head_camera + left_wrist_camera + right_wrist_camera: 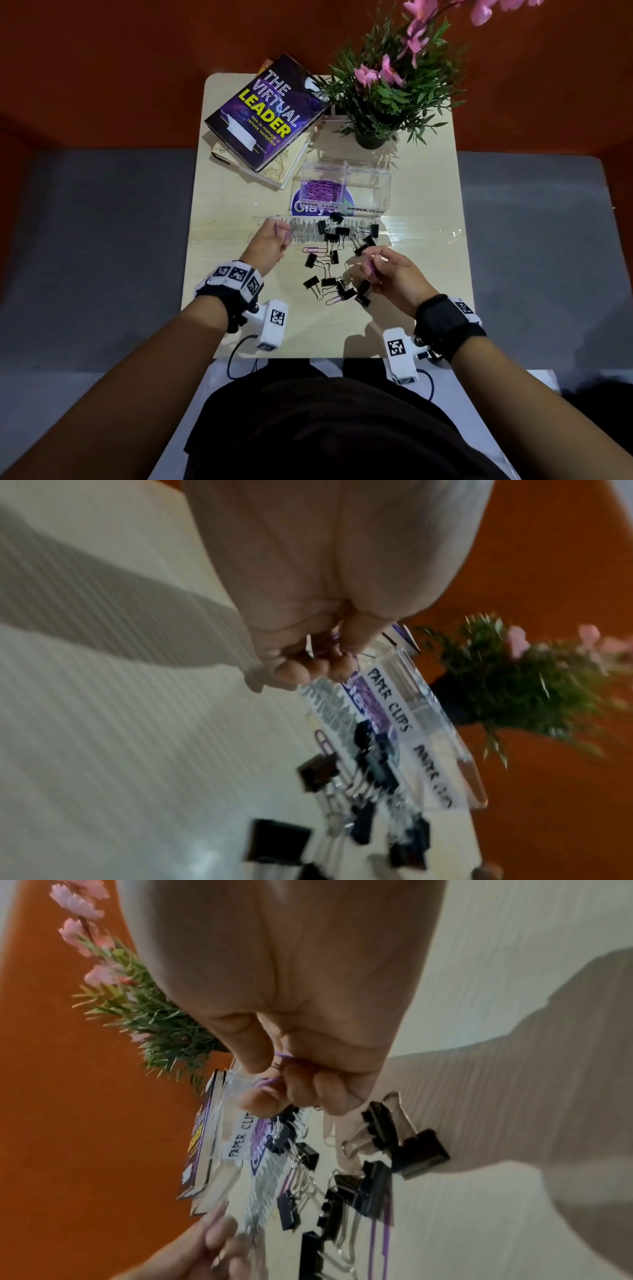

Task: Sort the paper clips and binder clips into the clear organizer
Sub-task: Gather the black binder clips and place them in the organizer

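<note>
The clear organizer [371, 186] stands mid-table with purple paper clips [320, 192] in its left compartment; its right compartment looks bare. Several black binder clips [330, 260] and loose purple paper clips [314, 249] lie scattered in front of it. My left hand [270, 241] hovers left of the pile and pinches purple paper clips [330, 642] in curled fingers. My right hand [387, 270] sits over the pile's right side and grips purple paper clips [284, 1058] between thumb and fingers.
A stack of books [263, 113] lies at the back left of the small wooden table [428, 260]. A potted plant with pink flowers [387, 92] stands at the back right. A strip of clear tape [424, 229] crosses the table.
</note>
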The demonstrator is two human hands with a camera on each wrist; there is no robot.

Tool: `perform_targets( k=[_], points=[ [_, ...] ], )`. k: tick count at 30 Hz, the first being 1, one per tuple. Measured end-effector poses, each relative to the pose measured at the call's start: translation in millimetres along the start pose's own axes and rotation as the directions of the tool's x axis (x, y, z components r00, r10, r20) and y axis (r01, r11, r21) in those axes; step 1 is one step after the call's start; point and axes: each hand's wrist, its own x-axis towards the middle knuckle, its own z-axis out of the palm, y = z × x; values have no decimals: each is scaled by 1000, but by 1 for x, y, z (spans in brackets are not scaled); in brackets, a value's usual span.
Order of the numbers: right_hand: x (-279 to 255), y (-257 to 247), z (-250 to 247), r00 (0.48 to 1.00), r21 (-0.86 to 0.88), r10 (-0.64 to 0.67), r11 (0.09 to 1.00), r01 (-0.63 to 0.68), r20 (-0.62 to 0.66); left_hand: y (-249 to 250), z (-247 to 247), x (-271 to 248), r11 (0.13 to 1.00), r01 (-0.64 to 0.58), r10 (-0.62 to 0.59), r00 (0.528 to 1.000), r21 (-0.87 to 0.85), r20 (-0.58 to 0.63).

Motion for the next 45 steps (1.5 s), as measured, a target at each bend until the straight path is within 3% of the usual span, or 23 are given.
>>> perform_targets(
  k=[4,6,8,9,11,13,14,16,19,23,28,33,40,43,45],
  points=[
    [0,1,7,992,-133,33,991,-17,118,16,4,7,938,106,-86,993,-329,76],
    [-2,1,14,996,-281,34,960,-11,77,20,4,10,937,115,-88,992,-330,95],
    [-7,2,25,996,-503,-19,862,62,91,23,2,12,973,92,-65,989,-213,132],
    [-6,6,28,990,-664,-45,738,121,130,23,3,13,992,62,-45,988,-108,149],
    [-6,16,36,980,-906,-23,378,191,197,24,4,12,998,-1,-10,984,65,179],
    [-5,25,42,976,-977,-59,29,212,210,23,7,8,976,-71,30,980,206,196],
    [-5,28,45,969,-972,-95,-91,218,226,23,9,6,935,-127,61,977,330,204],
    [-4,31,50,965,-949,-120,-242,201,235,24,13,2,772,-252,109,957,584,269],
    [-1,35,52,975,-944,-101,-287,164,200,21,19,-3,563,-346,162,937,750,310],
    [3,36,50,970,-937,-110,-302,176,218,11,23,-6,477,-330,188,944,815,272],
    [6,23,37,959,-948,-141,-243,207,245,10,25,-2,511,-319,240,945,798,223],
    [-3,20,35,942,-952,-170,-152,264,288,8,24,4,541,-357,232,933,761,273],
    [-6,23,35,960,-938,-86,-249,239,267,12,31,3,498,-345,188,939,796,290],
    [-7,26,38,959,-912,-70,-335,238,276,11,37,-3,406,-353,155,936,843,316],
    [-11,31,36,960,-898,-50,-372,236,274,10,40,-6,223,-389,173,918,894,356]
  ],
)
